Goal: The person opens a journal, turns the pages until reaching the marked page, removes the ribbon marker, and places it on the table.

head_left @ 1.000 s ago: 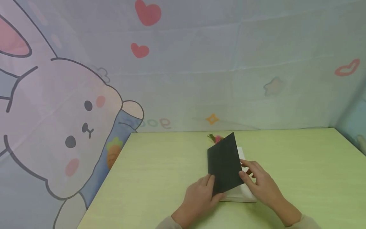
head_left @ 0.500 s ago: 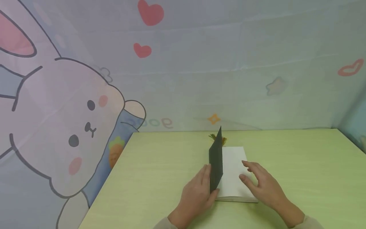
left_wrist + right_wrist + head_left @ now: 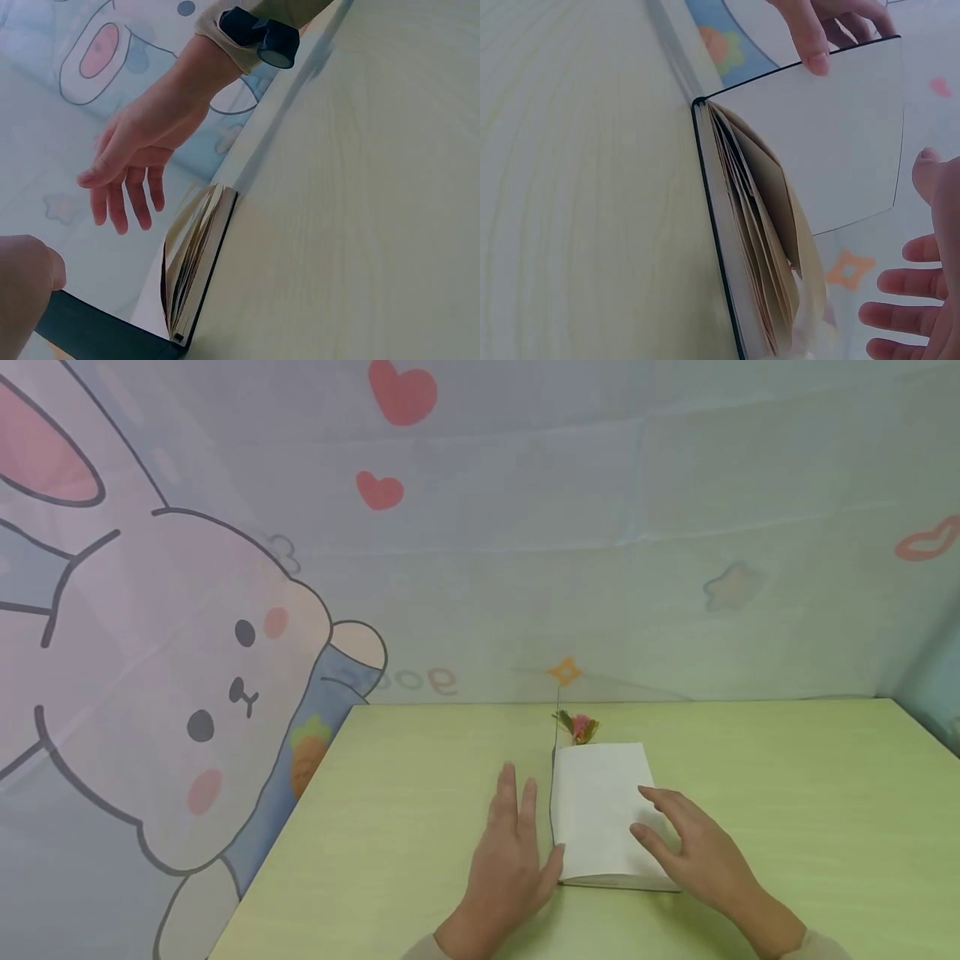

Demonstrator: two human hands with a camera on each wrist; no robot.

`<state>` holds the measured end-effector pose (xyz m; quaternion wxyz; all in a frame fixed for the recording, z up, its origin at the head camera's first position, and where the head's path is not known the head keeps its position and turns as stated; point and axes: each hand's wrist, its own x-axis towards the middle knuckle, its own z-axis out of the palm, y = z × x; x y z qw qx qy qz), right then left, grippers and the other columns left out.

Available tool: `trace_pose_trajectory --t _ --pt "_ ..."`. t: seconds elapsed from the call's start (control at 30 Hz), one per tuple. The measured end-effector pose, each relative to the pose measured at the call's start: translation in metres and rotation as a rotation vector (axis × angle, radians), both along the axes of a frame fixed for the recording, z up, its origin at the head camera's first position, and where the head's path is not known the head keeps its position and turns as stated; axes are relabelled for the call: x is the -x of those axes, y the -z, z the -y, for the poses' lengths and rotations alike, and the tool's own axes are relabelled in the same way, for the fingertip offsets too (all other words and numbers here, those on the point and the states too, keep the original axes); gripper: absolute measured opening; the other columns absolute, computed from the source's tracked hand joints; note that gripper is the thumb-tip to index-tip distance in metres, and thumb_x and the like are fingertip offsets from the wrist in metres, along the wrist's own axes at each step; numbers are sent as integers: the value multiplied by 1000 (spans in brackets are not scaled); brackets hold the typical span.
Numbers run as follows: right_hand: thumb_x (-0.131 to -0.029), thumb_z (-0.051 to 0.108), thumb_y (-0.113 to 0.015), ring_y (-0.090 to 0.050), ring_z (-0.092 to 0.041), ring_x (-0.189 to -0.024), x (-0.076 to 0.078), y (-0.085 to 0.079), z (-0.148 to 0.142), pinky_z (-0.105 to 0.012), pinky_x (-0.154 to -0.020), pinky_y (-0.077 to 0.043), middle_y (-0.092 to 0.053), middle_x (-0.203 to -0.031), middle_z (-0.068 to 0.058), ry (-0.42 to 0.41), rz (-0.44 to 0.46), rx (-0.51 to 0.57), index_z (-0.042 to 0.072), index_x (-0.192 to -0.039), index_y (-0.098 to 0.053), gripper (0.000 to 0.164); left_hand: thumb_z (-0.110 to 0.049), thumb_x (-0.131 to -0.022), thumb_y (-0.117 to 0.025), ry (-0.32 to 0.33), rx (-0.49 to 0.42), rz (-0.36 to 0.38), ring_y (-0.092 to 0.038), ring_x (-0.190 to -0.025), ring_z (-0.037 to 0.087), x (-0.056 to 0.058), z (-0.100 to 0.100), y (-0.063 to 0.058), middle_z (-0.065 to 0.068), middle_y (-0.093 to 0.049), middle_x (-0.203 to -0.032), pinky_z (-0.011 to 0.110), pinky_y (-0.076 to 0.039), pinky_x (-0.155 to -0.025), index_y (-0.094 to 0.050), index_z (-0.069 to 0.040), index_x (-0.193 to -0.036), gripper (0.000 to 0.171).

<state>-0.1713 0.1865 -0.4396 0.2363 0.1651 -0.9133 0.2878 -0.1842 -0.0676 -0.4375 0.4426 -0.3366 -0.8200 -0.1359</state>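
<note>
A dark-covered notebook lies on the table, its front cover standing up at the left and its white first page uncovered. My left hand holds the cover by its near edge, thumb on the white inner side and extended fingers behind it. Over the right part of the page is my right hand, fingers spread and slightly bent, holding nothing. In the left wrist view, the right hand hangs apart from the notebook. Loose inner pages bulge from the notebook's near edge in the right wrist view.
A pink and green tuft pokes out beyond the notebook's far edge. The pale green table ends at a hanging cloth printed with a rabbit and hearts. A dark camera sits on the right wrist.
The dark cover has swung leftward from slanting over the page to upright, baring the white page. My right fingers have come off the cover; my left hand has turned with it.
</note>
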Motion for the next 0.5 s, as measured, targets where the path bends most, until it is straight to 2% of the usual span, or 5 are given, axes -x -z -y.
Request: trace_pose_trajectory --t 0.2,0.33,0.43,0.5 --pt "-88 31 -64 -57 -23 -104 -2 3 -1 -46 -76 -47 -58 -117 -3 8 33 -3 10 -125 -55 43 -23 -66 -79 -62 24 37 -19 -130 54 -5 8 -5 47 -13 -136 55 -36 -93 -24 16 -136 97" --pt "-88 32 -64 -54 -27 -109 -3 4 -3 -49 -80 -46 -58 -119 -4 3 48 -10 9 -124 -56 44 -29 -64 -82 -175 88 62 -3 -133 53 -10 14 -7 45 -1 -140 57 -22 -101 -25 10 -139 102" --pt "-88 33 -64 -53 -28 -111 -3 6 -4 -49 -82 -45 -57 -120 -4 0 44 -25 9 -124 -56 44 -37 -64 -83 -289 162 89 7 -135 49 -14 18 -8 39 0 -144 58 -6 -105 -33 3 -140 99" --pt "-87 32 -65 -53 -28 -110 -2 7 -5 -49 -83 -45 -58 -119 -5 -6 31 -44 8 -124 -56 45 -41 -64 -82 -348 212 121 8 -136 46 -16 21 -8 37 -3 -146 58 -2 -105 -39 -1 -138 95"
